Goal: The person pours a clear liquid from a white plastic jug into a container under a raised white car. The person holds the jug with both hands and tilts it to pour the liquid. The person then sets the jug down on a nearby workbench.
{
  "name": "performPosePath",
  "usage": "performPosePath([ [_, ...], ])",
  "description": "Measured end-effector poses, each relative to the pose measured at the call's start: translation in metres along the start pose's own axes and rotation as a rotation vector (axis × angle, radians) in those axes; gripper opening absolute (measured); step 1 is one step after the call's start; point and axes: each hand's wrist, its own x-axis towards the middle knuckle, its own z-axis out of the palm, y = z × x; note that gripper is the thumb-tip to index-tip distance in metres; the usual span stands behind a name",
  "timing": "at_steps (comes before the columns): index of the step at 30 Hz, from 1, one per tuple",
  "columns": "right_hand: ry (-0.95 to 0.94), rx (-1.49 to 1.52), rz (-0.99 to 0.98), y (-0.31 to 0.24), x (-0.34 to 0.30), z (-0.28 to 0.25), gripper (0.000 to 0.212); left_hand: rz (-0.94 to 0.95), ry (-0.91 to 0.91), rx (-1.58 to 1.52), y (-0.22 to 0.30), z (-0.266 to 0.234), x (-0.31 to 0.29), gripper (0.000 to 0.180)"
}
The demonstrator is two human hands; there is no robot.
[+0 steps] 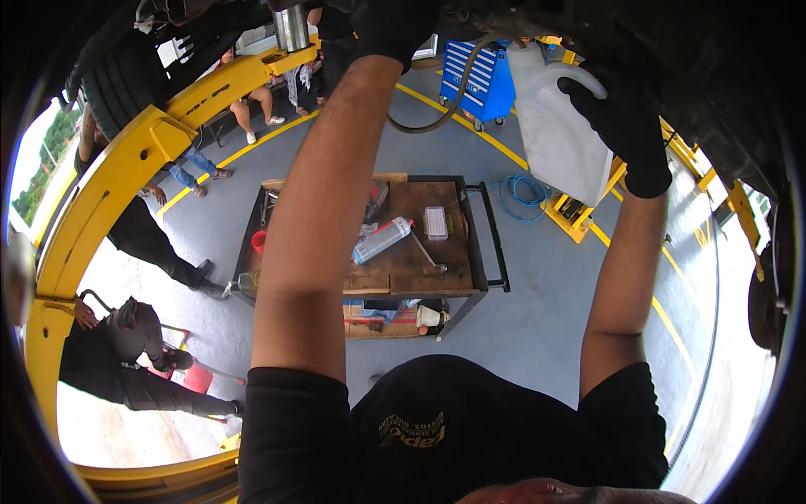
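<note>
My right hand (628,139), in a black glove, is raised at the upper right and wrapped round the handle of a white plastic jug (558,139). The jug hangs tilted, with its neck close beneath the dark vehicle underside (672,42). From near that neck a dark hose (449,113) loops down and back up toward my left hand (390,34). That hand, also black-gloved, reaches up against the underside at the top of the view. Its fingers are lost in the dark there, so what they touch is hidden.
Below stands a tool cart (420,265) bearing a spray can (382,241), a wrench (430,254) and a small plastic box (436,223). A yellow lift arm (92,202) curves along the left. Behind are a blue tool cabinet (478,80), a coiled blue hose (525,197) and several people.
</note>
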Motion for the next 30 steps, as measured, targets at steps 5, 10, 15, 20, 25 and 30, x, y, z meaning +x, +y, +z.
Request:
performPosePath([
  [5,0.008,0.007,0.017,-0.007,-0.001,0.000,0.039,-0.053,-0.177,0.046,-0.020,0.006,0.003,0.030],
  [10,-0.019,0.034,0.047,-0.009,-0.002,-0.001,0.039,-0.075,-0.051,-0.078,-0.014,0.003,-0.008,0.029],
  [15,0.010,0.008,-0.012,0.001,0.001,0.002,0.039,-0.144,-0.107,-0.203,-0.003,-0.014,-0.024,0.030],
  [20,0.021,0.018,-0.023,-0.003,0.000,0.001,0.038,-0.193,-0.192,-0.277,-0.003,-0.028,-0.040,0.031],
  [25,0.032,0.013,-0.052,-0.005,-0.001,0.001,0.038,0.241,-0.116,0.134,-0.047,-0.025,-0.056,0.021],
  [30,0.031,0.014,-0.015,-0.002,-0.002,0.003,0.038,-0.081,-0.169,-0.182,-0.041,-0.019,-0.063,0.019],
])
